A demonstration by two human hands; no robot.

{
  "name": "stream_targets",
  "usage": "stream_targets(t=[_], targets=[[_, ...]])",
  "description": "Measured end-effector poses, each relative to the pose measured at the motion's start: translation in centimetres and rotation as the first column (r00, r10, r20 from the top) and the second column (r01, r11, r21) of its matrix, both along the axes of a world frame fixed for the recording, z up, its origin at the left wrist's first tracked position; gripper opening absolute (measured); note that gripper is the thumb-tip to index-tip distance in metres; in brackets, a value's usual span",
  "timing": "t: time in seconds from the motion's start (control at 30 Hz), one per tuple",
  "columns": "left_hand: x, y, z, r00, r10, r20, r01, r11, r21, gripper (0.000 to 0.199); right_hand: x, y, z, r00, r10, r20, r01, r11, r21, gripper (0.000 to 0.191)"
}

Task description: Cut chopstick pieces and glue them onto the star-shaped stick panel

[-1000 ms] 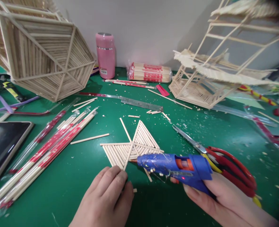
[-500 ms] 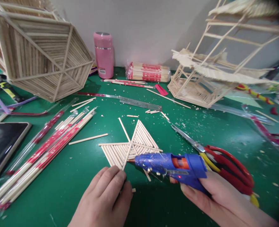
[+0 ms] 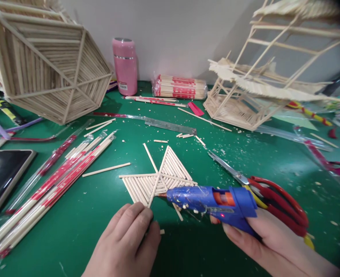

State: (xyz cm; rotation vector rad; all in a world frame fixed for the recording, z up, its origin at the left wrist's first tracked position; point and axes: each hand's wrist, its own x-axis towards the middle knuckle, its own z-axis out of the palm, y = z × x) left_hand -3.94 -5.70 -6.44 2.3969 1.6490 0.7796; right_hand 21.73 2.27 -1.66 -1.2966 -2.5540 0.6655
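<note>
1. Holding a blue plastic glue gun (image 3: pixel 193 196) with an orange part and a small red light, the right hand (image 3: pixel 265 238) has its fingers closed around the handle.
2. The gun points left. Its brown tip is right by a flat shape made of pale wooden sticks (image 3: pixel 138 186); I cannot tell if they touch.
3. The shape lies on the smooth green bench (image 3: pixel 100 204), well in from the back edge. Long sticks cross in its middle, and rows of shorter ones fill some gaps.
4. The left hand (image 3: pixel 126 238) has its fingers bent and close together at the shape's near end. I cannot tell if they pinch a stick.
5. Silver scissors with red and yellow handles (image 3: pixel 256 184) lie just beyond the right hand.
6. Toward the left edge, thin sticks in clear and red wrappers (image 3: pixel 63 182) lie near a black phone with a pale case (image 3: pixel 5 173).
7. A shiny pink bottle (image 3: pixel 125 69) stands by the back edge.
</note>
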Motion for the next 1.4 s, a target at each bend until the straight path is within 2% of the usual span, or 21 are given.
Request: stream_targets(t=[0.3, 0.53, 0.6, 0.77, 0.97, 1.13, 1.3, 1.4], targets=[[1.0, 0.1, 0.5, 0.986, 0.11, 0.124, -0.103, 0.993, -0.063, 0.027, 0.1, -0.1, -0.1, 1.0, -0.009, -0.026, 0.009, 1.0, -0.025, 0.037], [1.1, -0.1, 0.6, 0.984, 0.121, 0.134, -0.11, 0.99, -0.089, 0.029, 0.0, -0.2, 0.1, 0.999, 0.021, -0.029, -0.024, 0.995, -0.097, 0.039], [1.0, -0.1, 0.6, 0.986, 0.11, 0.128, -0.099, 0.991, -0.088, 0.029, -0.3, -0.3, 0.1, 0.999, -0.008, -0.051, 0.002, 0.993, -0.114, 0.036], [0.9, 0.0, 0.8, 0.992, 0.083, 0.097, -0.077, 0.995, -0.062, 0.029, -2.1, -0.3, 0.4, 0.975, -0.17, -0.141, 0.16, 0.984, -0.079, 0.031], [0.8, 0.0, 0.9, 0.994, 0.07, 0.078, -0.067, 0.997, -0.05, 0.03, -1.8, -0.3, 0.5, 0.964, -0.23, -0.134, 0.219, 0.971, -0.091, 0.03], [0.9, 0.0, 0.9, 0.992, 0.084, 0.09, -0.081, 0.996, -0.033, 0.029, -0.2, -0.3, 0.5, 0.987, -0.14, -0.084, 0.127, 0.981, -0.149, 0.019], [1.3, 0.1, 0.8, 0.99, 0.116, 0.081, -0.118, 0.993, 0.021, 0.03, -0.4, -0.2, 0.7, 0.996, -0.044, -0.076, 0.032, 0.987, -0.158, 0.014], [1.4, 0.1, 0.8, 0.991, 0.11, 0.081, -0.112, 0.993, 0.024, 0.029, -0.5, -0.2, 0.7, 0.998, -0.03, -0.052, 0.021, 0.988, -0.153, 0.012]])
